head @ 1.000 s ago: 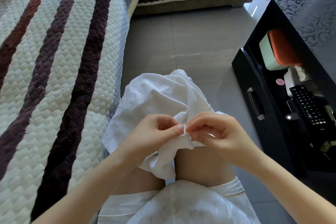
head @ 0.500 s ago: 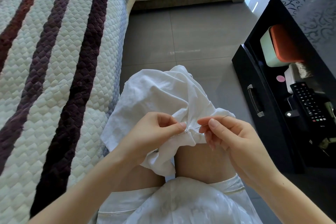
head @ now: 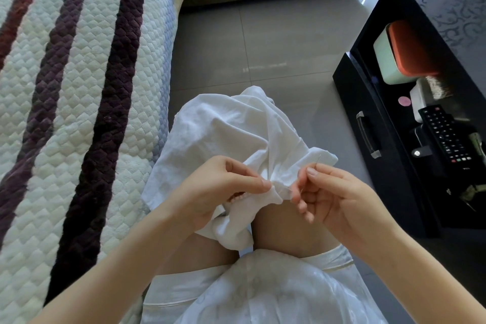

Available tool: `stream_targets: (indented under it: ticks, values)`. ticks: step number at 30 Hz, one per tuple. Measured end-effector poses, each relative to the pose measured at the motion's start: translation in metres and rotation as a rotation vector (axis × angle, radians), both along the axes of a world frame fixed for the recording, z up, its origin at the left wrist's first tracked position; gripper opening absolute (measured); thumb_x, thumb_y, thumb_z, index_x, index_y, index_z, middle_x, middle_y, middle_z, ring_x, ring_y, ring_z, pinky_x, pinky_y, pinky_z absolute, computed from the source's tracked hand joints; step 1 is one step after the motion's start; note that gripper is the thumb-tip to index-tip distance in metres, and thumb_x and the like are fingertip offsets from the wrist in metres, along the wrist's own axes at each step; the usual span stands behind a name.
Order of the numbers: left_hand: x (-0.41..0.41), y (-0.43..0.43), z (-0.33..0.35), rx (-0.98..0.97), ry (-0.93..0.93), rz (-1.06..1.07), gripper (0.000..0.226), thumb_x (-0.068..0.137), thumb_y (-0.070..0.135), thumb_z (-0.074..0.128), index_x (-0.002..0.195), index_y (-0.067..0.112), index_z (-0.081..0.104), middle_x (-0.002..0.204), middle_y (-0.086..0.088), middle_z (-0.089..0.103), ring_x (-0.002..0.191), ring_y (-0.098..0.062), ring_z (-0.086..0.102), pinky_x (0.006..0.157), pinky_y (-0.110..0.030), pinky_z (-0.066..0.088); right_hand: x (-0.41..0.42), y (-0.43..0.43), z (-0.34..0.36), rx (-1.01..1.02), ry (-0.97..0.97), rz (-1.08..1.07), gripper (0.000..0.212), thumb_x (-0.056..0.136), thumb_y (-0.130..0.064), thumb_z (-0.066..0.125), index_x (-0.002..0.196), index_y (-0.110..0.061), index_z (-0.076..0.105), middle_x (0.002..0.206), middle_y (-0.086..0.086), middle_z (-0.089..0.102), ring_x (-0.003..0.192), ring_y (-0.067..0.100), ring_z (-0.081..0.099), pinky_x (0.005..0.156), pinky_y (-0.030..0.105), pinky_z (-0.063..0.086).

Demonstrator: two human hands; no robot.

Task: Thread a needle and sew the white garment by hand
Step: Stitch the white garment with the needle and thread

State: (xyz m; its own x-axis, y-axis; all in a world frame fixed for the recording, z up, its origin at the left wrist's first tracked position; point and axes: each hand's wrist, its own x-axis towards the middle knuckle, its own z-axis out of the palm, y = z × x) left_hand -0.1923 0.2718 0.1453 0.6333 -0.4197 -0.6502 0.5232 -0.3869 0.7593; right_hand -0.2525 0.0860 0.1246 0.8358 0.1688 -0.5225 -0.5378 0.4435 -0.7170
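Nearest, pale clothing [head: 263, 297] across the lap, bare knees just past it. Pinched a bunched, puckered edge of the white garment [head: 231, 134] between thumb and forefinger of the left hand [head: 221, 192], remaining fingers curled under the cloth. Gripped the needle [head: 317, 162] in the right hand [head: 339, 197], thumb and forefinger closed on its lower part, upper end pointing up and away, just right of that gathered edge. Could not make out any thread against the white cloth, nor tell whether the lower end of the needle touched the fabric.

Judged the threading as done, with the needle already at the cloth. Judged the sewing as under way at the puckered edge, somewhere between one stitch and the next. Could not tell how much seam was closed or left; saw no finishing knot, so took the tying-off and cutting as not yet done.

Beyond the hands, draped the rest of the garment over the knees, above the grey floor [head: 263, 47]. To the right, an open black drawer [head: 368, 113] with a remote control [head: 444, 134] and an orange-lidded box [head: 405, 52]. To the left, a quilted striped sofa cover [head: 79, 87].
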Motion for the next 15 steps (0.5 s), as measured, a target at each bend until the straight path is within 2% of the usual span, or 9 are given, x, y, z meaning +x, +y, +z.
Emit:
stream_targets:
  ticks: [4, 6, 9, 15]
  values:
    - [0.002, 0.002, -0.002, -0.036, 0.060, 0.013, 0.006, 0.062, 0.021, 0.072, 0.060, 0.015, 0.074, 0.061, 0.000, 0.064, 0.059, -0.008, 0.058, 0.057, -0.019, 0.042, 0.003, -0.007, 0.000, -0.143, -0.004, 0.069, 0.014, 0.080, -0.019, 0.056, 0.071, -0.008, 0.055, 0.055, 0.004, 0.046, 0.045, 0.012, 0.035, 0.041, 0.018, 0.023]
    - [0.002, 0.002, -0.002, -0.049, 0.078, 0.029, 0.006, 0.063, 0.019, 0.071, 0.060, 0.015, 0.073, 0.061, 0.000, 0.064, 0.059, -0.008, 0.058, 0.059, -0.020, 0.042, 0.004, -0.008, -0.001, -0.213, -0.009, 0.084, 0.016, 0.087, -0.016, 0.050, 0.074, -0.007, 0.054, 0.052, 0.000, 0.039, 0.046, 0.010, 0.029, 0.044, 0.020, 0.017]
    - [0.003, 0.002, -0.003, -0.054, 0.087, 0.049, 0.006, 0.062, 0.018, 0.071, 0.059, 0.014, 0.072, 0.061, -0.001, 0.063, 0.058, -0.009, 0.057, 0.058, -0.020, 0.043, 0.004, -0.008, -0.001, -0.365, -0.028, 0.126, 0.027, 0.098, -0.011, 0.041, 0.075, -0.008, 0.056, 0.050, -0.007, 0.031, 0.046, 0.006, 0.023, 0.044, 0.015, 0.017]
    - [0.004, 0.002, -0.004, -0.056, 0.110, 0.085, 0.008, 0.061, 0.018, 0.072, 0.062, 0.010, 0.074, 0.062, -0.004, 0.064, 0.059, -0.011, 0.058, 0.061, -0.023, 0.044, 0.003, -0.014, 0.001, -0.576, -0.072, 0.144, 0.030, 0.096, -0.015, 0.050, 0.070, -0.012, 0.064, 0.049, -0.010, 0.026, 0.046, 0.005, 0.022, 0.043, 0.015, 0.023]
